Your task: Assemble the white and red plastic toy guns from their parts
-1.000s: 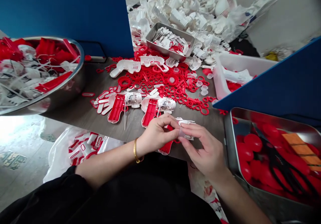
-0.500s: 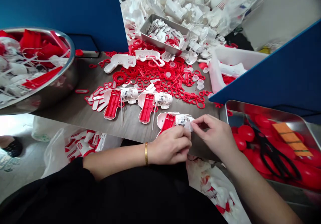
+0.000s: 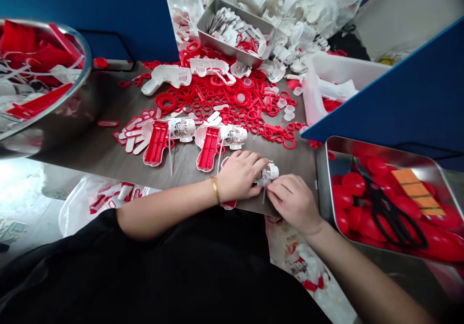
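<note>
Starting at the far left, a big metal bowl (image 3: 68, 116) is heaped with red and white plastic parts, a blue panel (image 3: 116, 9) rising behind it. Below the edge of the dark table (image 3: 87, 154) sits a clear bag (image 3: 74, 205) with more red-and-white pieces. Along the tabletop now: a first toy gun half (image 3: 155, 142), red grip towards us, thin tube dangling, and just beside it a second toy gun half (image 3: 208, 150), laid out the same way. Behind them, white shells (image 3: 168, 76) lie by a spread of red rings (image 3: 235, 116), and a small metal tray (image 3: 219, 43) holds flat white and red bits.

And here's the action, front and centre! A third toy gun half (image 3: 271, 171) lies at the table's near edge, mostly hidden under the left hand (image 3: 241, 171), palm down, fingers stretched across it; whether it grips, I can't tell. Close by, the right hand (image 3: 295, 200) has thumb and fingers bunched at the white front end, though what's between them is hidden.

Over to the right, a white bin (image 3: 311, 99) stands behind a larger metal tray (image 3: 330, 184) of red domes (image 3: 353, 184), black scissors (image 3: 387, 210) and an orange block (image 3: 418, 192).
</note>
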A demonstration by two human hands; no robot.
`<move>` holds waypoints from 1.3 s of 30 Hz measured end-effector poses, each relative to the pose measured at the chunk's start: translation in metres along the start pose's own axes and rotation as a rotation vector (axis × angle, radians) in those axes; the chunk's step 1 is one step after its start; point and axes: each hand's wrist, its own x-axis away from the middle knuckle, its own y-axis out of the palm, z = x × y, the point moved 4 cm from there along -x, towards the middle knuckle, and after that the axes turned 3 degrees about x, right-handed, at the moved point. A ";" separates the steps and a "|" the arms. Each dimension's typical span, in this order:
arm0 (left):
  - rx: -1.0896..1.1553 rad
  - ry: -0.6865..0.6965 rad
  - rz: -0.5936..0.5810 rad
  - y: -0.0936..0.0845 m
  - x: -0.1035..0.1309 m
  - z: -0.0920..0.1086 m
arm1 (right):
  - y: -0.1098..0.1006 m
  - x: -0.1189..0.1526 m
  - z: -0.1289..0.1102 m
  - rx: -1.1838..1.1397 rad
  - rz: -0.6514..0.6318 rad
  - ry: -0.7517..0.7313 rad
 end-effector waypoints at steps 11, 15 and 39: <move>0.043 0.018 0.016 0.002 0.009 -0.003 | 0.008 0.021 -0.003 -0.254 0.040 0.297; 0.030 0.003 0.020 0.003 0.009 -0.004 | 0.008 0.020 0.000 -0.307 0.103 0.395; 0.078 0.135 0.192 -0.002 0.035 -0.009 | 0.011 0.022 -0.015 -0.283 -0.435 0.547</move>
